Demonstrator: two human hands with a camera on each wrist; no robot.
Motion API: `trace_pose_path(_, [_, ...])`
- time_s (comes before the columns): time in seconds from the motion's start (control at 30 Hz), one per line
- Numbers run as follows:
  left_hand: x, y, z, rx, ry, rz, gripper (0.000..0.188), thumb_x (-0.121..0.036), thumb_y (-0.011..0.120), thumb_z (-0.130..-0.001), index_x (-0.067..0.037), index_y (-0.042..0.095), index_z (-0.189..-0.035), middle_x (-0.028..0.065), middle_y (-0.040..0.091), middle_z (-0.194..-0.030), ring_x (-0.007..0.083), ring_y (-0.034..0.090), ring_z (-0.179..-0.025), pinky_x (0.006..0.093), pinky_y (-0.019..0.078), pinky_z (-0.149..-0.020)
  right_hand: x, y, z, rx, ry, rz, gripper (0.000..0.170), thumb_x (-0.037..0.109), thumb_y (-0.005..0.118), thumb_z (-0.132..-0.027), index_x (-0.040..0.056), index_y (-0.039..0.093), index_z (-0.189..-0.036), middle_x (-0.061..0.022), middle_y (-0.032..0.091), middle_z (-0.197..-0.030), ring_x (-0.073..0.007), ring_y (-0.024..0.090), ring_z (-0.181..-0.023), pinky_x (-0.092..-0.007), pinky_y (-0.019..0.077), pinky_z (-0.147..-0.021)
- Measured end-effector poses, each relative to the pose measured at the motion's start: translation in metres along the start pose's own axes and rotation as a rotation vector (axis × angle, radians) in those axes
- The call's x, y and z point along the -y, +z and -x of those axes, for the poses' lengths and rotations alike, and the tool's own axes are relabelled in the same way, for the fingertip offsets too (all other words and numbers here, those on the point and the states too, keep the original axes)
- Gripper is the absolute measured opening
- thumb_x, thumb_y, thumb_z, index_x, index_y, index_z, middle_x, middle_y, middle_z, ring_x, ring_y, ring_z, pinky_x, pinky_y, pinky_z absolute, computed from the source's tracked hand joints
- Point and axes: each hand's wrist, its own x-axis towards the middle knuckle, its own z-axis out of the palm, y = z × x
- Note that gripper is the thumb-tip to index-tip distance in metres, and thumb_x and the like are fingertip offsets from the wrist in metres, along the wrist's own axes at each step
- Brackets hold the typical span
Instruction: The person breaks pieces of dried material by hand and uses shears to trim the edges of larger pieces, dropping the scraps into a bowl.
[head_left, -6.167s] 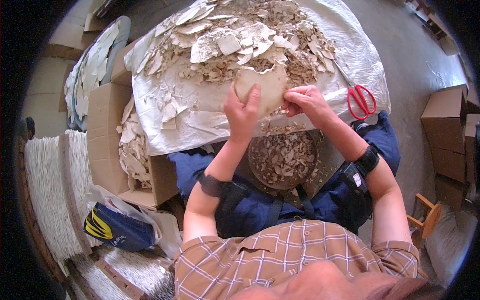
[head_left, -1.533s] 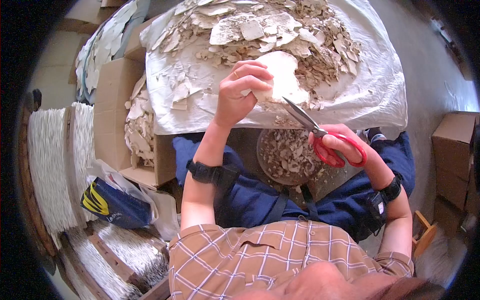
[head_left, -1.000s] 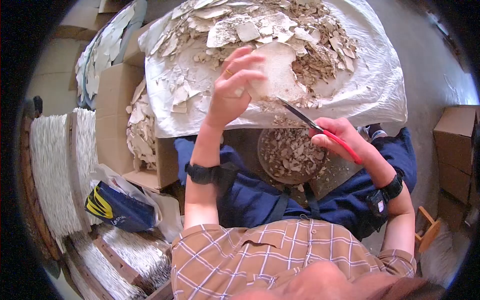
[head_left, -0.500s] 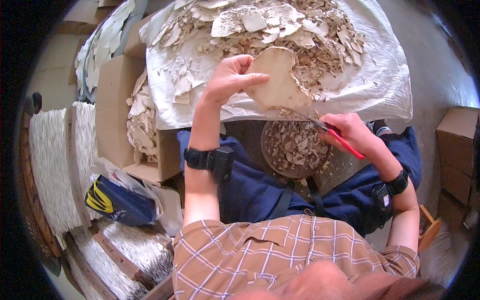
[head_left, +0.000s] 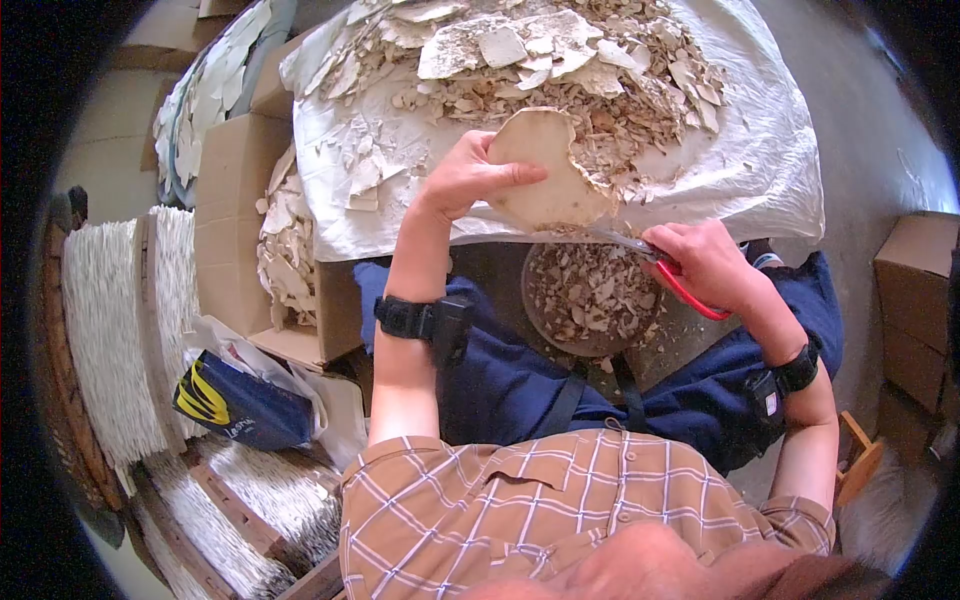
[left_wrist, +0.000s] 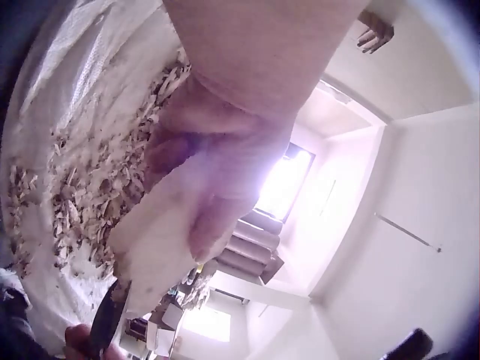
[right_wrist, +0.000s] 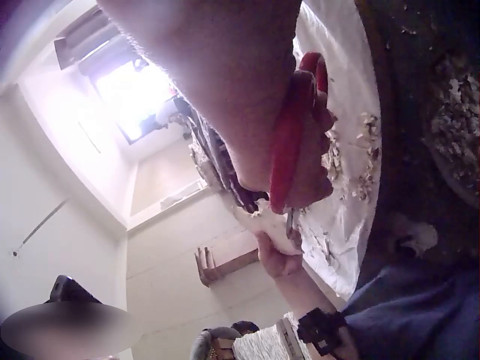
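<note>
My left hand (head_left: 470, 178) holds a flat, cream-coloured dried slice (head_left: 545, 160), thumb on top and fingers underneath. The slice has a ragged, notched right edge and brown flecks along its lower edge. In my right hand (head_left: 705, 262) I grip scissors (head_left: 692, 292) by their red handles, blades pointing left at the slice's lower right edge. From the left wrist, a dark scissor blade (left_wrist: 110, 315) overlaps the tip of the slice (left_wrist: 157, 244). The right wrist view shows the red handle (right_wrist: 289, 154) against my palm, with much of the blades hidden.
A heap of broken slices (head_left: 520, 50) covers the back of the white-clothed table (head_left: 770, 180). Below its front edge, between the knees, stands a round pan (head_left: 531, 310) of scraps. A cardboard box (head_left: 235, 200) of pieces is at left, near a blue bag (head_left: 240, 405).
Earlier the scissors lay on the table while my right hand pinched the slice's edge; now that hand holds them. My left hand has turned the slice over, and the blades have narrowed.
</note>
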Motion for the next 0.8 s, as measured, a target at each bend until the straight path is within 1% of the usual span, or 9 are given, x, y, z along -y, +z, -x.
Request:
trace_pose_path(0.23, [-0.003, -0.007, -0.001, 0.019, 0.031, -0.012, 0.029, -0.011, 0.07, -0.07, 0.001, 0.06, -0.094, 0.0057, 0.063, -0.087, 0.0122, 0.06, -0.075, 0.0268, 0.0492, -0.069, 0.002, -0.003, -0.003, 0.019, 0.03, 0.071, 0.019, 0.017, 0.051, -0.079, 0.0078, 0.051, -0.095, -0.0114, 0.057, -0.076, -0.0302, 0.058, -0.068, -0.0407, 0.0458, -0.057])
trace_pose_path(0.33, [-0.005, -0.01, -0.001, -0.062, 0.064, 0.012, 0.024, -0.009, 0.07, -0.07, 0.001, 0.063, -0.091, 0.005, 0.063, -0.081, 0.0113, 0.06, -0.069, 0.0254, 0.0495, -0.063, -0.001, -0.003, -0.004, 0.024, 0.081, 0.018, 0.023, 0.015, 0.048, -0.08, 0.0071, 0.049, -0.102, -0.0151, 0.057, -0.083, -0.031, 0.058, -0.076, -0.041, 0.0463, -0.064])
trace_pose_path(0.4, [-0.006, -0.018, -0.001, -0.304, 0.101, 0.25, 0.028, -0.013, 0.07, -0.071, -0.001, 0.06, -0.094, 0.0064, 0.063, -0.084, 0.014, 0.061, -0.071, 0.0257, 0.0495, -0.058, -0.013, 0.002, 0.0, -0.035, 0.103, -0.074, 0.028, 0.013, 0.048, -0.08, 0.0059, 0.047, -0.108, -0.0187, 0.055, -0.09, -0.0329, 0.057, -0.084, -0.0407, 0.0456, -0.071])
trace_pose_path(0.43, [-0.007, -0.02, -0.003, -0.303, 0.109, 0.242, 0.028, -0.013, 0.07, -0.071, -0.001, 0.06, -0.094, 0.0064, 0.063, -0.084, 0.014, 0.061, -0.071, 0.0257, 0.0495, -0.058, -0.014, 0.001, 0.0, -0.045, 0.099, -0.07, 0.028, 0.013, 0.048, -0.08, 0.0059, 0.047, -0.108, -0.0187, 0.055, -0.09, -0.0329, 0.057, -0.084, -0.0407, 0.0456, -0.071])
trace_pose_path(0.5, [-0.014, -0.021, -0.003, -0.72, 0.246, 0.452, 0.033, -0.016, 0.069, -0.073, -0.002, 0.055, -0.099, 0.0078, 0.062, -0.088, 0.0169, 0.062, -0.073, 0.0261, 0.0499, -0.054, -0.011, 0.0, 0.001, -0.1, 0.306, -0.232, 0.033, 0.015, 0.05, -0.079, 0.0052, 0.045, -0.111, -0.0207, 0.055, -0.094, -0.0343, 0.055, -0.088, -0.0403, 0.0446, -0.076])
trace_pose_path(0.53, [-0.024, -0.005, 0.001, -0.892, 0.157, 0.438, 0.03, -0.016, 0.066, -0.076, -0.004, 0.053, -0.1, 0.0075, 0.061, -0.091, 0.0178, 0.061, -0.076, 0.0285, 0.0518, -0.054, -0.009, -0.002, -0.003, -0.113, 0.305, -0.23, 0.033, 0.015, 0.05, -0.079, 0.0052, 0.045, -0.111, -0.0207, 0.055, -0.094, -0.0343, 0.055, -0.088, -0.0403, 0.0446, -0.076])
trace_pose_path(0.57, [-0.016, -0.002, -0.003, -0.879, 0.164, 0.435, 0.03, -0.016, 0.066, -0.076, -0.004, 0.053, -0.1, 0.0075, 0.061, -0.091, 0.0178, 0.061, -0.076, 0.0285, 0.0518, -0.054, -0.005, -0.003, -0.008, -0.155, 0.334, -0.285, 0.035, 0.021, 0.052, -0.08, 0.0049, 0.046, -0.11, -0.0203, 0.056, -0.091, -0.0349, 0.055, -0.086, -0.0402, 0.0444, -0.074])
trace_pose_path(0.67, [0.018, 0.009, -0.011, -0.558, 0.29, 0.679, 0.024, -0.013, 0.06, -0.08, -0.009, 0.053, -0.103, 0.0064, 0.06, -0.093, 0.0208, 0.062, -0.078, 0.0361, 0.054, -0.056, 0.003, -0.002, -0.02, -0.29, 0.414, -0.354, 0.046, 0.042, 0.055, -0.079, 0.005, 0.048, -0.105, -0.0185, 0.057, -0.082, -0.0358, 0.056, -0.08, -0.0398, 0.0439, -0.067])
trace_pose_path(0.8, [0.025, 0.03, -0.012, -0.46, 0.255, 0.696, 0.024, -0.013, 0.058, -0.082, -0.008, 0.052, -0.104, 0.0075, 0.06, -0.096, 0.022, 0.061, -0.082, 0.0362, 0.0541, -0.058, 0.01, -0.01, -0.03, -0.265, 0.436, -0.261, 0.051, 0.046, 0.056, -0.077, 0.0023, 0.048, -0.103, -0.0187, 0.057, -0.085, -0.0341, 0.056, -0.082, -0.0411, 0.0438, -0.068])
